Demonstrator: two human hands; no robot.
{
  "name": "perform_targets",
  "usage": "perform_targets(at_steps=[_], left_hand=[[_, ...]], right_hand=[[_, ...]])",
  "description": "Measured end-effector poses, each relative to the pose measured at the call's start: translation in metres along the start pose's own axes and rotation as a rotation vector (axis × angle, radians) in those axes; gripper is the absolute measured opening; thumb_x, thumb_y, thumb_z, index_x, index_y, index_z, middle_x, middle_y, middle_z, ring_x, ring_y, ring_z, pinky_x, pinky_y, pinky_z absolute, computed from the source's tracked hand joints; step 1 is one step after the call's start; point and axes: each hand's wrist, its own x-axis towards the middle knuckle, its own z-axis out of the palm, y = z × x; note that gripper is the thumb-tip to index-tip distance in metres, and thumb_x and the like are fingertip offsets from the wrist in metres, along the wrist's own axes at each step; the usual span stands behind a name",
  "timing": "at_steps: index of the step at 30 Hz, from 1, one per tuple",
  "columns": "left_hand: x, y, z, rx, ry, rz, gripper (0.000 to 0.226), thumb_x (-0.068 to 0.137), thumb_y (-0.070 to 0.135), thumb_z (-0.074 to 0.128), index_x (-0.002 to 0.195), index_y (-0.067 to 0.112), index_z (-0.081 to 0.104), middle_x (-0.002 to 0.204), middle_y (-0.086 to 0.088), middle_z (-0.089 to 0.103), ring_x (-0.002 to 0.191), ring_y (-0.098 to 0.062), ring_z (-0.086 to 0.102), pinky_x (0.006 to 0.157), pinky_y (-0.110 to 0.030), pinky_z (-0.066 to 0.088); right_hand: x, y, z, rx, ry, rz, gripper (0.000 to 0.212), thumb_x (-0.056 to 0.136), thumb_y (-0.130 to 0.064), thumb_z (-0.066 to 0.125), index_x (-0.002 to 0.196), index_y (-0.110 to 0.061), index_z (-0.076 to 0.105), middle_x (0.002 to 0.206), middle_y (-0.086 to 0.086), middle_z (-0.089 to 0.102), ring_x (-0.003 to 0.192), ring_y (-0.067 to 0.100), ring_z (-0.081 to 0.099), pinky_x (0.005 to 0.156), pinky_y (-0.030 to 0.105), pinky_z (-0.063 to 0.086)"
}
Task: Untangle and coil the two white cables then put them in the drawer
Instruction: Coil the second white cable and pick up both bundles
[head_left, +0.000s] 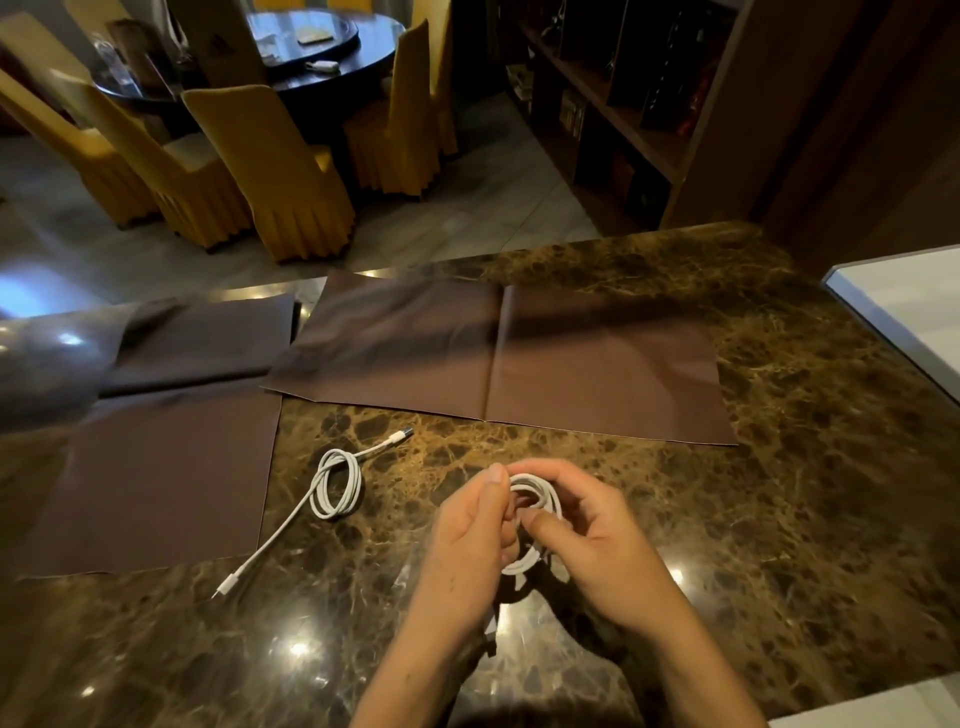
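Left hand and right hand, both closed around a small coil of white cable, held just above the marble counter at near centre; step in hand, judged: winding the last turns of this coil; second white cable lies to the left, loosely looped, both plug ends trailing free, beside a brown cloth; next move probably calls for securing the tail end, then tightening the other cable; no drawer visible.
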Motion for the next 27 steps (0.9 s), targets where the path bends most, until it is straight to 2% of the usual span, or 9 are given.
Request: perform_targets(at_steps=[3, 6, 8, 11, 14, 16, 18, 21, 27], left_hand=[[-0.001, 0.005, -0.005, -0.047, 0.017, -0.011, 0.046, 0.109, 0.030, 0.039, 0.069, 0.013, 0.056, 0.055, 0.005, 0.056, 0.051, -0.009, 0.055, 0.052, -0.020, 0.045], [-0.002, 0.006, -0.011, -0.154, 0.022, -0.096, 0.044, 0.106, 0.030, 0.041, 0.065, 0.015, 0.048, 0.051, 0.006, 0.042, 0.043, -0.006, 0.039, 0.043, -0.016, 0.035], [-0.002, 0.006, -0.016, -0.207, 0.022, -0.150, 0.043, 0.102, 0.038, 0.045, 0.064, 0.018, 0.049, 0.054, 0.002, 0.033, 0.045, -0.008, 0.029, 0.044, -0.019, 0.026], [-0.003, 0.009, -0.018, -0.245, -0.024, -0.175, 0.041, 0.094, 0.045, 0.050, 0.062, 0.019, 0.050, 0.054, 0.002, 0.031, 0.046, -0.010, 0.023, 0.049, -0.028, 0.015], [-0.004, 0.013, -0.021, -0.294, -0.070, -0.194, 0.038, 0.092, 0.044, 0.053, 0.065, 0.017, 0.050, 0.054, 0.002, 0.032, 0.047, -0.010, 0.023, 0.053, -0.032, 0.011], [-0.003, 0.014, -0.027, -0.308, -0.088, -0.215, 0.036, 0.092, 0.042, 0.054, 0.066, 0.017, 0.052, 0.055, 0.002, 0.031, 0.047, -0.010, 0.024, 0.053, -0.031, 0.011], [-0.005, 0.015, -0.031, -0.249, -0.108, -0.215, 0.036, 0.093, 0.041, 0.054, 0.066, 0.017, 0.053, 0.055, 0.003, 0.032, 0.047, -0.009, 0.025, 0.049, -0.025, 0.016], [-0.009, 0.014, -0.033, -0.154, -0.184, -0.176, 0.040, 0.096, 0.041, 0.054, 0.063, 0.019, 0.053, 0.055, 0.003, 0.038, 0.047, -0.009, 0.030, 0.047, -0.019, 0.025], [-0.007, 0.013, -0.023, -0.037, -0.177, -0.186, 0.038, 0.095, 0.041, 0.052, 0.064, 0.019, 0.052, 0.056, 0.003, 0.039, 0.050, -0.011, 0.031, 0.051, -0.025, 0.025]], right_hand=[[-0.001, 0.003, -0.002, -0.171, -0.048, 0.031, 0.036, 0.098, -0.015, 0.065, 0.124, -0.039, 0.066, 0.110, -0.009, 0.075, 0.099, 0.016, 0.072, 0.087, 0.042, 0.059], [-0.001, 0.003, -0.007, 0.023, -0.134, 0.093, 0.036, 0.099, -0.013, 0.064, 0.131, -0.030, 0.066, 0.113, 0.003, 0.076, 0.103, 0.024, 0.072, 0.091, 0.049, 0.058], [-0.001, 0.003, -0.011, 0.141, -0.189, 0.096, 0.033, 0.102, -0.010, 0.058, 0.132, -0.020, 0.066, 0.116, 0.011, 0.075, 0.105, 0.029, 0.071, 0.088, 0.048, 0.057], [-0.001, 0.006, -0.020, 0.225, -0.243, 0.081, 0.032, 0.099, -0.004, 0.059, 0.129, -0.009, 0.069, 0.118, 0.015, 0.075, 0.104, 0.025, 0.071, 0.084, 0.034, 0.056], [-0.002, 0.012, -0.031, 0.253, -0.233, 0.104, 0.025, 0.091, -0.003, 0.069, 0.115, -0.005, 0.076, 0.106, 0.015, 0.079, 0.095, 0.023, 0.075, 0.082, 0.029, 0.057], [-0.002, 0.018, -0.038, 0.253, -0.181, 0.130, 0.022, 0.085, -0.009, 0.078, 0.107, -0.006, 0.080, 0.093, 0.015, 0.080, 0.082, 0.015, 0.074, 0.073, 0.023, 0.055], [-0.004, 0.021, -0.049, 0.217, -0.134, 0.140, 0.024, 0.081, -0.021, 0.082, 0.103, -0.011, 0.082, 0.086, 0.015, 0.080, 0.076, 0.016, 0.072, 0.071, 0.026, 0.055], [-0.009, 0.016, -0.068, 0.097, -0.128, 0.099, 0.019, 0.082, -0.014, 0.077, 0.100, -0.016, 0.083, 0.084, 0.013, 0.080, 0.076, 0.018, 0.074, 0.071, 0.027, 0.057], [-0.008, 0.011, -0.076, -0.032, -0.191, 0.153, 0.015, 0.089, -0.015, 0.074, 0.098, -0.020, 0.083, 0.090, 0.010, 0.080, 0.084, 0.019, 0.074, 0.074, 0.029, 0.056]])
